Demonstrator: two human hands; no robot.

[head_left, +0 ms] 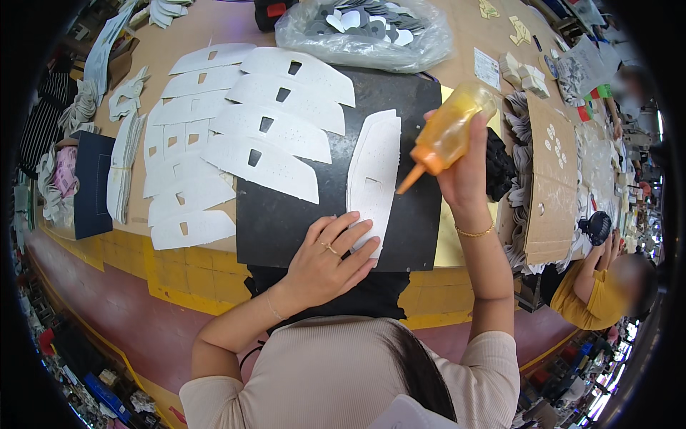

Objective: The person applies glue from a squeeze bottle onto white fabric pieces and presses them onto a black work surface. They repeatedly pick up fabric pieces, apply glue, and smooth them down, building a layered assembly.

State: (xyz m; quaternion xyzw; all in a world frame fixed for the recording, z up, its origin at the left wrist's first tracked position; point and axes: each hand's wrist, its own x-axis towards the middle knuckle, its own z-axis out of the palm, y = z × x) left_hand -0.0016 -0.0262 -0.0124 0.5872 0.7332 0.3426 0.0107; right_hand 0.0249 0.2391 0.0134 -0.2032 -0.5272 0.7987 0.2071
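Observation:
A stack of long white cut panels with a small rectangular cutout lies on a black mat. My left hand rests flat on its near end, fingers stretched out, gripping nothing. My right hand is closed round a translucent squeeze bottle with yellowish contents. The bottle is tipped, and its orange nozzle points down and left, close to the panels' right edge; I cannot tell whether it touches. Overlapping white panels with small cutouts fan out to the left, partly on the mat.
A clear plastic bag of grey and white pieces sits at the far edge of the mat. On the right stands a cardboard box beside stacked grey pieces. Bundled white strips lie left. Another person in yellow sits far right.

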